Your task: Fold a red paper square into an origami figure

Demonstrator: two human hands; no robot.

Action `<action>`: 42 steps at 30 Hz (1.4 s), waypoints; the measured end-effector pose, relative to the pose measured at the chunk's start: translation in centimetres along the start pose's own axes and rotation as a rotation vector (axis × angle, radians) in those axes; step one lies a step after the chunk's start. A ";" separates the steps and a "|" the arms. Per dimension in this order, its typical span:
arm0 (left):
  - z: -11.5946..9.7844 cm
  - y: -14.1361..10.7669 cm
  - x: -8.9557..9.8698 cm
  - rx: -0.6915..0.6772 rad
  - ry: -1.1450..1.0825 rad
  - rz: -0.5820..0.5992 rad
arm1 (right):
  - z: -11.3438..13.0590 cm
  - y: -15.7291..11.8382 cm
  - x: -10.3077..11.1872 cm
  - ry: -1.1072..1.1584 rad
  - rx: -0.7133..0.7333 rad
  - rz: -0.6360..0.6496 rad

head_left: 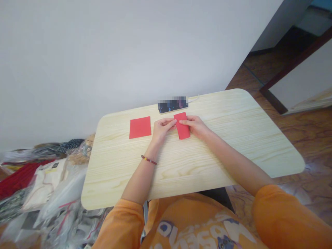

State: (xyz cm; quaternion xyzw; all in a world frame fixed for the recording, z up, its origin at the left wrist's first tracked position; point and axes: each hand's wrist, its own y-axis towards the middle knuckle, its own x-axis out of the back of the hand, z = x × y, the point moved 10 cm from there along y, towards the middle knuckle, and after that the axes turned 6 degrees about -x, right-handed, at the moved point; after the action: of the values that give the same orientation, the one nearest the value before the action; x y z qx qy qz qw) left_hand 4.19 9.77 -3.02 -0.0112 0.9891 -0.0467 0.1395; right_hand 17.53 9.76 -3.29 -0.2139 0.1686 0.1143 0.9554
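A folded piece of red paper, taller than it is wide, is held just above or on the table between both hands. My left hand pinches its left edge with thumb and fingers. On the other side, my right hand grips the right edge, its thumb lying across the front and its fingers behind. A flat red square of paper lies on the table to the left of my left hand. The fingertips behind the folded paper are hidden.
The light wood-grain table stands against a white wall. A phone with a white cable rests behind my hands. Bagged clothes are piled to the left of the table. Wooden floor shows on the right.
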 end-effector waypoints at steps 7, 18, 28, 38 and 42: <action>0.1 0.2 0.1 -0.021 0.005 0.012 | -0.3 0.3 0.4 -0.024 -0.014 -0.011; 0.3 0.4 0.3 -0.029 0.016 -0.015 | 0.1 0.4 0.6 -0.034 -0.006 -0.046; 0.1 0.4 0.5 -0.072 -0.004 -0.038 | 0.1 0.4 0.4 -0.058 -0.006 -0.032; -0.1 -0.1 -0.1 -0.041 0.052 0.004 | 0.4 0.5 0.6 -0.006 0.028 -0.048; 0.1 -0.1 -0.1 -0.048 0.028 0.001 | 0.6 0.3 0.5 -0.002 0.038 -0.047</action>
State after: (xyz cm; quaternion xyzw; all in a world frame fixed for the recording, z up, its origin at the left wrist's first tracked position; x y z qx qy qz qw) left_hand 4.31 9.70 -3.06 -0.0135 0.9918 -0.0231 0.1251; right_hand 18.03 10.39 -3.06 -0.1997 0.1649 0.0888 0.9618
